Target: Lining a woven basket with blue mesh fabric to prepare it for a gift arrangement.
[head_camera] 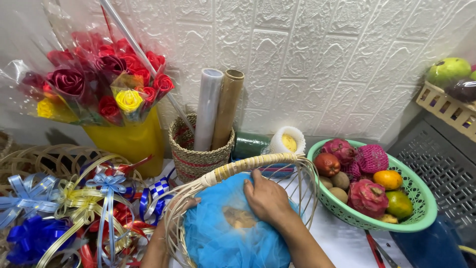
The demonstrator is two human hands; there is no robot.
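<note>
Woven cane basket (238,166), arched handle, on the bench. Right hand (265,198) lies flat, fingers spread, pressing soft blue netting (218,238) inside. Left hand (186,204) curls round the rim. Green perforated plastic fruit bowl (421,218) beside.

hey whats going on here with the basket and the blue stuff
A person is working blue netting into a wicker basket. The right hand presses flat on the netting; the left hand grips the basket's rim. A green basket of fruit sits to the right, ribbon bows to the left.
</note>
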